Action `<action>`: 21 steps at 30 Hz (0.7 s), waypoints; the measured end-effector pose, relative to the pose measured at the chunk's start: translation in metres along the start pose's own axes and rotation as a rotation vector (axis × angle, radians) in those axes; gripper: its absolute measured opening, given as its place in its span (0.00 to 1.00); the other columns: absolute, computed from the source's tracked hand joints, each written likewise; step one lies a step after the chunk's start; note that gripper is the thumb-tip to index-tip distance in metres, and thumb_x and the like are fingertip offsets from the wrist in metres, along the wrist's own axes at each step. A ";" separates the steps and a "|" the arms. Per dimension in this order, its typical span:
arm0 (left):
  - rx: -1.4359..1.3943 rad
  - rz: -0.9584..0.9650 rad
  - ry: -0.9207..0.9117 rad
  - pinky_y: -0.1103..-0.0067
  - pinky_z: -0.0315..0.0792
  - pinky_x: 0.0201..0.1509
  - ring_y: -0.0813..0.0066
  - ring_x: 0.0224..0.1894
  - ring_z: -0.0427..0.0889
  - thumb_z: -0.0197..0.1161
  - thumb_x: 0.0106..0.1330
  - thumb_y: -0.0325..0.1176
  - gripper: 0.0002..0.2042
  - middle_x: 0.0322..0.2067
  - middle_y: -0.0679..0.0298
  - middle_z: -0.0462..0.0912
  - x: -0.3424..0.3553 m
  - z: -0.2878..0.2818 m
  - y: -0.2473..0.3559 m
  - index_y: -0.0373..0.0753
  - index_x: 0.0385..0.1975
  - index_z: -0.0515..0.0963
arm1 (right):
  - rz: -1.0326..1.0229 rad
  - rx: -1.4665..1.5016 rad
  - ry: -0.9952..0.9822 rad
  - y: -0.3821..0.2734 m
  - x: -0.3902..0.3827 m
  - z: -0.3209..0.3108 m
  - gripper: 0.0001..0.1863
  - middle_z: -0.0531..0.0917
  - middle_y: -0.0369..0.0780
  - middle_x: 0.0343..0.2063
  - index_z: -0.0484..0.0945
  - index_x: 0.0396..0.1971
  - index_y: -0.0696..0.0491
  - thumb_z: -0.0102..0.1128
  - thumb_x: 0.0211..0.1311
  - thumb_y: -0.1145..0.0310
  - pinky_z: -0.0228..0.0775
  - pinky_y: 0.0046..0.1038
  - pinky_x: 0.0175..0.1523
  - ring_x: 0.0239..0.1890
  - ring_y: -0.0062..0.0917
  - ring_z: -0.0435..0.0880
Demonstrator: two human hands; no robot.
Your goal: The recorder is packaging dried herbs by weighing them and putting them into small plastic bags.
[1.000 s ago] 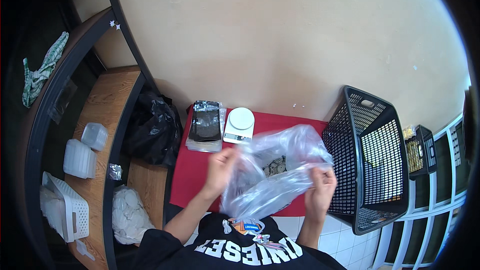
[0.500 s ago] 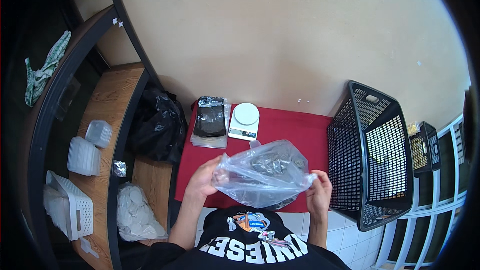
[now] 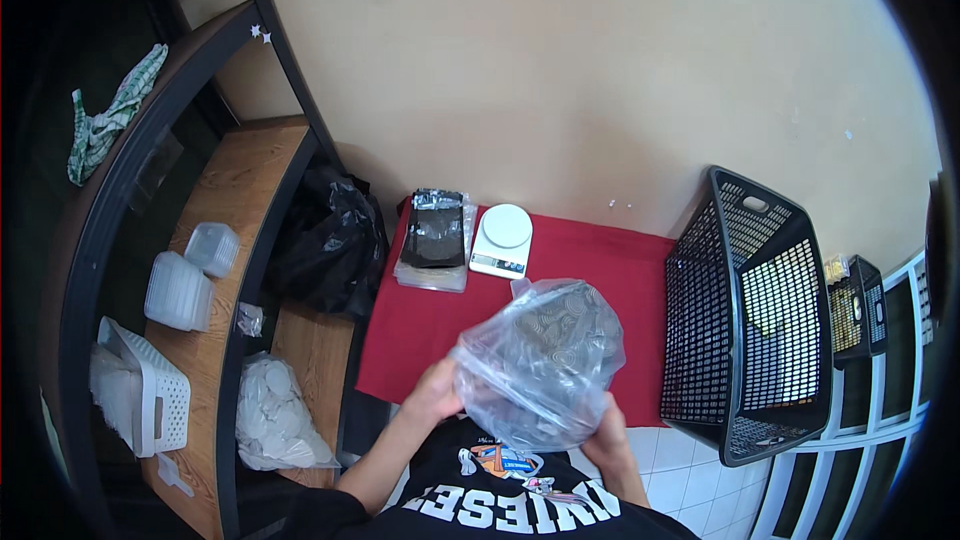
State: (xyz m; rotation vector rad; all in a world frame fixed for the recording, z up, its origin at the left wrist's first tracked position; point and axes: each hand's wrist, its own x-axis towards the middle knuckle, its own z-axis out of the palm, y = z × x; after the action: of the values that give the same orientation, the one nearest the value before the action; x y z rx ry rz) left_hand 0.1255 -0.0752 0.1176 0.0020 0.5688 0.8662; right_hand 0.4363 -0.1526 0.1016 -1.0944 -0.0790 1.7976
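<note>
A large clear plastic bag point(image 3: 525, 380), with many grey spiral-patterned pieces showing through it, is held low over the front of the red-covered table point(image 3: 600, 255). My left hand point(image 3: 436, 390) grips the bag's left side, its fingertips partly covered by the plastic. My right hand point(image 3: 605, 432) holds the bag's lower right, mostly behind it. Beyond the bag are a white digital scale point(image 3: 507, 227) and a stack of flat black and clear pouches point(image 3: 434, 232).
A big black mesh basket point(image 3: 700, 330) stands right, a smaller one point(image 3: 850, 310) beyond it. At left, a shelf unit point(image 3: 250, 185) holds clear containers point(image 3: 175, 295), a white basket point(image 3: 150, 390), a checked cloth point(image 3: 110, 115) and white bagged items point(image 3: 275, 415). A black bag point(image 3: 325, 250) lies beside the table.
The bag's top has gone from spread wide to gathered and tilted toward me. Both hands have moved down, my right one also inward and under the bag.
</note>
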 end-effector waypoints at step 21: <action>1.381 0.246 -0.030 0.82 0.70 0.35 0.85 0.26 0.74 0.65 0.74 0.44 0.17 0.22 0.71 0.83 0.018 0.098 0.012 0.35 0.36 0.90 | -1.069 -1.437 0.079 -0.075 0.045 0.115 0.20 0.85 0.53 0.36 0.79 0.53 0.61 0.51 0.60 0.82 0.80 0.36 0.43 0.38 0.44 0.87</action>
State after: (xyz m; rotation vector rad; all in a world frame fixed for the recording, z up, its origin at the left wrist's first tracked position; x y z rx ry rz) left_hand 0.1722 -0.0323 0.1951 1.3542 1.0538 0.5562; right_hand 0.4036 -0.0344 0.1780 -1.5426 -1.7375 0.5038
